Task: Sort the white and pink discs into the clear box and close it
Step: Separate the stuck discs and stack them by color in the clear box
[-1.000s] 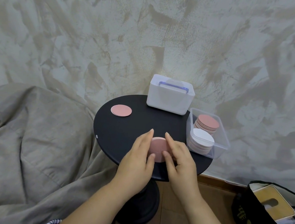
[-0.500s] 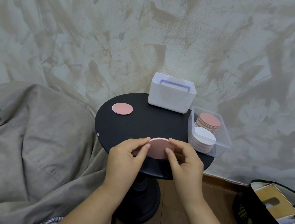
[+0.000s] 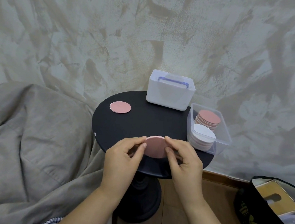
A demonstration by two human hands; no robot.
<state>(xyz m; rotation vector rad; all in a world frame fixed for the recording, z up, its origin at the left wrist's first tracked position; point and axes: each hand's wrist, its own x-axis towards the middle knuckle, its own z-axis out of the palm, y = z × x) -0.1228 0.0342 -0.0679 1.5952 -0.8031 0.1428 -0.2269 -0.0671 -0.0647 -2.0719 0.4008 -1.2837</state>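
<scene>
While both grips pinch pink disc (image 3: 155, 147) over bench (image 3: 141, 122), left hand (image 3: 123, 157) at left edge, right hand (image 3: 183, 162) opposite; clear box (image 3: 222, 127) holds two stacks.

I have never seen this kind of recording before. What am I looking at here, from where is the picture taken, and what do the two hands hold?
There is no machine: a person wears a camera on the head, looking down at their own bare hands. The left hand and right hand together hold one pink disc by its edges above a round black table. On the table lie another pink disc, a white box, and an open clear box holding a pink stack and a white-topped stack.
</scene>
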